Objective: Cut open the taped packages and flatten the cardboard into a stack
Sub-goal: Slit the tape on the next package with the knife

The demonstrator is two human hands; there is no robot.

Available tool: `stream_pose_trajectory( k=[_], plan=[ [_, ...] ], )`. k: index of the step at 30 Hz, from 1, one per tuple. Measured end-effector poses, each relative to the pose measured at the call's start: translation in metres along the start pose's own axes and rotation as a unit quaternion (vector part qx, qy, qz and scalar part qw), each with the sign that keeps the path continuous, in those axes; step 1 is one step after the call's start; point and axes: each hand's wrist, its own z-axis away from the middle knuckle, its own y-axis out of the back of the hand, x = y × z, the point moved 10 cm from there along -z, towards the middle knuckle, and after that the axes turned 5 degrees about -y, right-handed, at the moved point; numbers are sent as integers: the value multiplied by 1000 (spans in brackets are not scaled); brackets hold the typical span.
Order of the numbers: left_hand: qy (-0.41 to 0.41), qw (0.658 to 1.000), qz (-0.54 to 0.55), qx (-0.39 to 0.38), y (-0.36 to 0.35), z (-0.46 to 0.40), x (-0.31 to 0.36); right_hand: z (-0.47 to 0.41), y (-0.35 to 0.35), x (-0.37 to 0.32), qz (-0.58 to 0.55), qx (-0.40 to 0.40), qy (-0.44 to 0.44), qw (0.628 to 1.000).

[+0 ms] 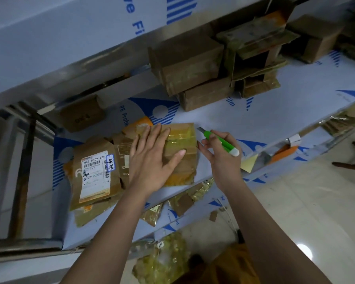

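A flattened brown cardboard piece with yellowish tape (pixel 184 140) lies on the film-covered table (pixel 264 111). My left hand (pixel 152 158) presses flat on it with straight, spread fingers. Just right of the cardboard, my right hand (pixel 221 154) grips a green and white utility knife (pixel 219 142), its blade end pointing up and left, close to the cardboard's top right corner. To the left lies more flattened cardboard, one piece bearing a white shipping label (pixel 96 175).
Several taped boxes (pixel 189 66) stand piled at the back of the table, and a small box (pixel 80 113) sits at the back left. Crumpled tape scraps (pixel 162 261) lie below the table's front edge. A metal frame (pixel 23 160) stands at the left.
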Motion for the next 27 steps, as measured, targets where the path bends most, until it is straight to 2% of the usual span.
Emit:
stream_pose_trajectory(
  k=[18, 27],
  plan=[
    [-12, 1000, -8, 8, 3, 2, 0, -11, -6, 3, 43, 14, 39, 998],
    [-5, 1000, 2, 21, 4, 1, 1, -11, -10, -1, 84, -6, 44, 995]
  ],
)
